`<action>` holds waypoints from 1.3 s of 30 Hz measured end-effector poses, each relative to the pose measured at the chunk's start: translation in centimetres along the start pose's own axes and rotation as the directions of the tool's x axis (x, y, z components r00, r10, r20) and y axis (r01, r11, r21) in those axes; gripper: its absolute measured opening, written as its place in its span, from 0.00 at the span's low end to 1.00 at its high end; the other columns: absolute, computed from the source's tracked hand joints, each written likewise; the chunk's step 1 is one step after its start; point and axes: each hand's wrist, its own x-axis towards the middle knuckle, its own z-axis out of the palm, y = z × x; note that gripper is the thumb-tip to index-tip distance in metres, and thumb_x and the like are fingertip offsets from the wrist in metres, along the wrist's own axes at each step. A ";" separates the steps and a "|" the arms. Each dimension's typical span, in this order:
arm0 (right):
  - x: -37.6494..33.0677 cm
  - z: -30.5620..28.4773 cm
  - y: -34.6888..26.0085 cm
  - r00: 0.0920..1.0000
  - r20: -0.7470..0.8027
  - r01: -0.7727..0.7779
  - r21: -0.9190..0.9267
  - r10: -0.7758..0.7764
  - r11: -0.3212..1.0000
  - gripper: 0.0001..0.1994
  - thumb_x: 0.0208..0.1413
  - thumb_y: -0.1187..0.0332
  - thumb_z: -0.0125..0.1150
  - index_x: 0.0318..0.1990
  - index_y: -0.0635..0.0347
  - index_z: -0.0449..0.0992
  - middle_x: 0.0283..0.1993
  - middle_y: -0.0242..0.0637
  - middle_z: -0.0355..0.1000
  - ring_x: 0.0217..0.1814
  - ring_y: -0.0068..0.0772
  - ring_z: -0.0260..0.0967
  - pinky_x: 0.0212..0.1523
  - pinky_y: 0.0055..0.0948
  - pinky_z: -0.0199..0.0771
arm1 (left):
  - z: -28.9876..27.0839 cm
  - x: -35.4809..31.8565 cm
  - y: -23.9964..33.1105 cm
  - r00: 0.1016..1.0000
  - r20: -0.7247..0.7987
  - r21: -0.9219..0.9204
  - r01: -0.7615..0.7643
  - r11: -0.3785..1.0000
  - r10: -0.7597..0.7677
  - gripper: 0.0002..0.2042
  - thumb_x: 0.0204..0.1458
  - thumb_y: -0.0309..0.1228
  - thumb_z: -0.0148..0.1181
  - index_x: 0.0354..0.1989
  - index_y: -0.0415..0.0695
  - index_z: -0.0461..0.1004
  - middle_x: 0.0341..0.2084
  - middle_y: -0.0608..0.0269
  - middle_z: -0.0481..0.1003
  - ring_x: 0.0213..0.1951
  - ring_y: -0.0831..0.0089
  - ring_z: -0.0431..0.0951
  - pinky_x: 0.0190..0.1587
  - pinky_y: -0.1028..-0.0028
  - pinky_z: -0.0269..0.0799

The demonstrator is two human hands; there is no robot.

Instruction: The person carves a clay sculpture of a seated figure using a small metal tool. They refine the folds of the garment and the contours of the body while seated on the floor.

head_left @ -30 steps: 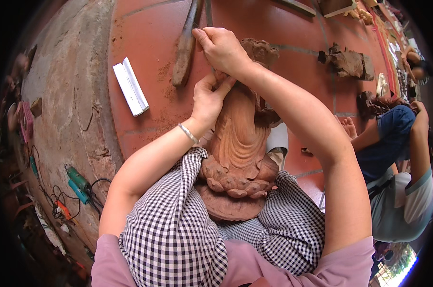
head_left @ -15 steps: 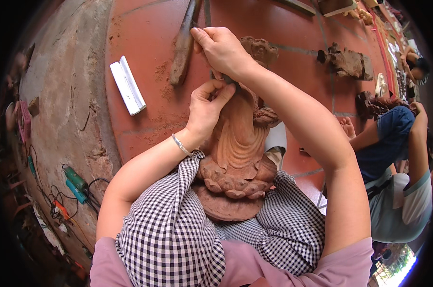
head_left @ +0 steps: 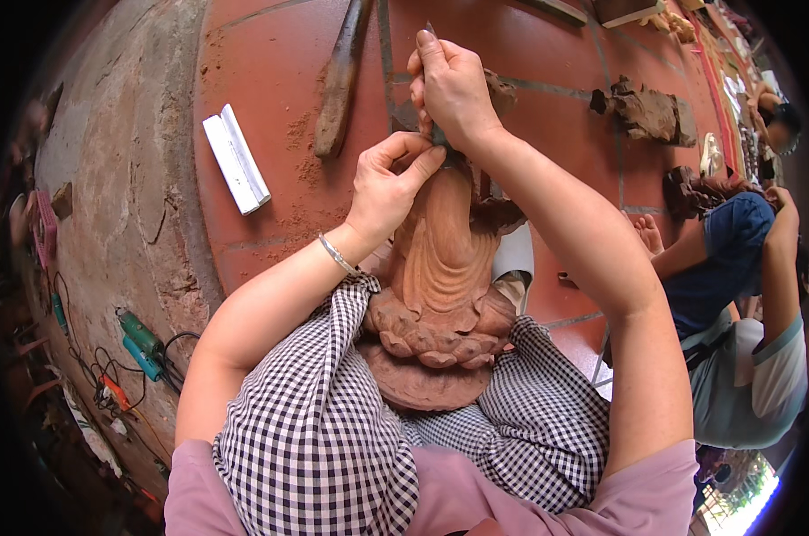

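1. Two hands share one thin dark tool (head_left: 438,137): the right hand's (head_left: 458,94) grip closes around it, the left hand's (head_left: 385,183) grip pinches it lower.
2. One carved wooden figure (head_left: 440,259) is between two checkered-covered legs (head_left: 320,429).
3. On the red floor (head_left: 561,170), left side, are one white bar (head_left: 237,159) and one wooden club (head_left: 337,98).
4. The bar lies near the floor's left edge; bare tiles give open room beside the right forearm (head_left: 574,214).

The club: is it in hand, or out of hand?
Out: the club lies on the tiles, which show between it and both left hand and right hand.
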 end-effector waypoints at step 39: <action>1.4 -7.8 -5.3 0.704 0.537 -0.219 -0.459 0.465 0.861 0.06 0.58 0.70 0.67 0.41 0.59 0.78 0.28 0.25 0.76 0.20 0.12 0.67 0.19 0.15 0.58 | 0.7 0.6 1.5 1.000 -0.013 0.109 0.007 0.994 -0.005 0.11 0.55 0.33 0.69 0.33 0.35 0.81 0.45 0.58 0.79 0.44 0.75 0.79 0.48 0.73 0.74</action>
